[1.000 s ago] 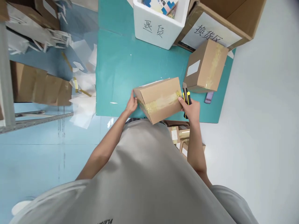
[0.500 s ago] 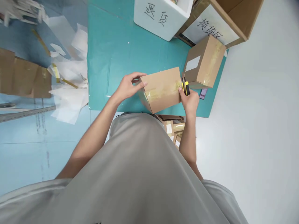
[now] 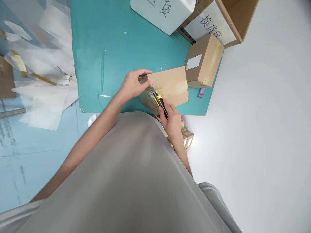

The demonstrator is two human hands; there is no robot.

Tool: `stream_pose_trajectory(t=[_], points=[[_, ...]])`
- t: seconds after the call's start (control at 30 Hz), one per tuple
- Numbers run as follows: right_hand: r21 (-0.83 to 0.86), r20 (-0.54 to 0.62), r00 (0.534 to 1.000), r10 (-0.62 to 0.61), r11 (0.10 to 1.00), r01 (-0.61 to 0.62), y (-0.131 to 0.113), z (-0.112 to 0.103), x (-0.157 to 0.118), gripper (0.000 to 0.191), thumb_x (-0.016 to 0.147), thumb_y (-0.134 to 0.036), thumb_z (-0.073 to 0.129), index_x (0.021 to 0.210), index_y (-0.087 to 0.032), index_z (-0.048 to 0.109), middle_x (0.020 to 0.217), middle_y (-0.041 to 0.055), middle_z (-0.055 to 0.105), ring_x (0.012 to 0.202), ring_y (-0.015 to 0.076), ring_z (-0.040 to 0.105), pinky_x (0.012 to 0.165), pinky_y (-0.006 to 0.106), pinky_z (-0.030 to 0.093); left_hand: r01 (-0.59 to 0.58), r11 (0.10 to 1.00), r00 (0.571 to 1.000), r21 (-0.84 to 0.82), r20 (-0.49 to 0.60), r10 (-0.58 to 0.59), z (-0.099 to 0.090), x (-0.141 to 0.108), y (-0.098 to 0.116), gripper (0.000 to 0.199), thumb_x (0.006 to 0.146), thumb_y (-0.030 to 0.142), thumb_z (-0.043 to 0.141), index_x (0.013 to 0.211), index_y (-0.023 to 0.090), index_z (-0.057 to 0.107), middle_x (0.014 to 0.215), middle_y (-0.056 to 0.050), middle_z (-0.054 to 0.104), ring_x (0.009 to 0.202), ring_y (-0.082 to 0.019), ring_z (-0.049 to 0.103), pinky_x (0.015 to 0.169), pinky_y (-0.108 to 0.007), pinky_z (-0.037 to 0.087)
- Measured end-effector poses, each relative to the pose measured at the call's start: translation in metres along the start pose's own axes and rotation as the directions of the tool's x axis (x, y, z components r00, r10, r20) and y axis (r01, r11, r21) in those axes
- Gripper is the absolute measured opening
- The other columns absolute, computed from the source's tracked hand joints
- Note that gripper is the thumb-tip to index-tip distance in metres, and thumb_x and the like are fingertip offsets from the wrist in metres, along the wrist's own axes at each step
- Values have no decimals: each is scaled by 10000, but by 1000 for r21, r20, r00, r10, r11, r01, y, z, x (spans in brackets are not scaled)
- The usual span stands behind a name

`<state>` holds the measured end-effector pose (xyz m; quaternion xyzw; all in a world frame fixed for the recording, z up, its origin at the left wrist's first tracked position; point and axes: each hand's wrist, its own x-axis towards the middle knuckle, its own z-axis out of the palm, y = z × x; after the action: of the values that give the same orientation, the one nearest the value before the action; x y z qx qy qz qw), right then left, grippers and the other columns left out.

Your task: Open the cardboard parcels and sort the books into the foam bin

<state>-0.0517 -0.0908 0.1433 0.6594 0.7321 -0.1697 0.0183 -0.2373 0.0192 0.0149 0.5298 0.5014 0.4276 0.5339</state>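
A taped brown cardboard box (image 3: 171,81) rests on the teal tabletop (image 3: 107,42) near its front edge. My left hand (image 3: 133,82) grips the box's left upper corner, thumb on the top face and fingers on the far side. In my right hand (image 3: 171,119) is a black and yellow utility knife (image 3: 159,102), held in closed fingers. Its tip meets the taped left edge of the box, just below my left thumb. How deep the blade goes, I cannot tell.
A second taped box (image 3: 205,61) with a white label stands to the right. Behind it are a white foam bin (image 3: 162,14) and a large open carton (image 3: 233,19). Loose white sheets (image 3: 46,97) lie left of the table. Several small boxes (image 3: 188,139) sit below its front edge.
My right hand has brought the knife from the box's right end across to its left taped edge. My left hand keeps its hold on the corner. The view has shifted right.
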Motion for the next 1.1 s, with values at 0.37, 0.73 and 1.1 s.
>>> stream_pose_trajectory(t=[0.37, 0.73, 1.1], points=[[-314, 114, 973, 199, 937, -155, -37, -4, -16, 548, 1174, -359, 292, 1683, -196, 414, 1254, 145, 742, 944, 228, 733, 751, 274, 513, -3, 1000, 1000, -2, 1, 3, 0, 0, -5, 406, 874, 451, 740, 1225, 250, 779, 1258, -74, 777, 1165, -290, 712, 1090, -474, 567], [-516, 315, 899, 304, 850, -106, -40, -15, -29, 582, 1151, -285, 329, 1732, -272, 303, 1190, 139, 735, 890, 228, 745, 702, 287, 530, 0, 1000, 998, -7, -69, -1, 7, -7, -9, 432, 917, 541, 726, 1263, 287, 774, 1281, -60, 771, 1200, -283, 711, 1091, -444, 579], [27, -194, 960, 201, 980, -199, 68, -44, -15, 592, 1130, -490, 356, 1641, -223, 491, 1378, 175, 735, 1158, 317, 744, 906, 397, 599, -5, 996, 992, 87, -128, 17, 24, -23, 7, 749, 999, 785, 496, 1491, 234, 616, 1508, -157, 659, 1413, -304, 624, 1190, -461, 502]])
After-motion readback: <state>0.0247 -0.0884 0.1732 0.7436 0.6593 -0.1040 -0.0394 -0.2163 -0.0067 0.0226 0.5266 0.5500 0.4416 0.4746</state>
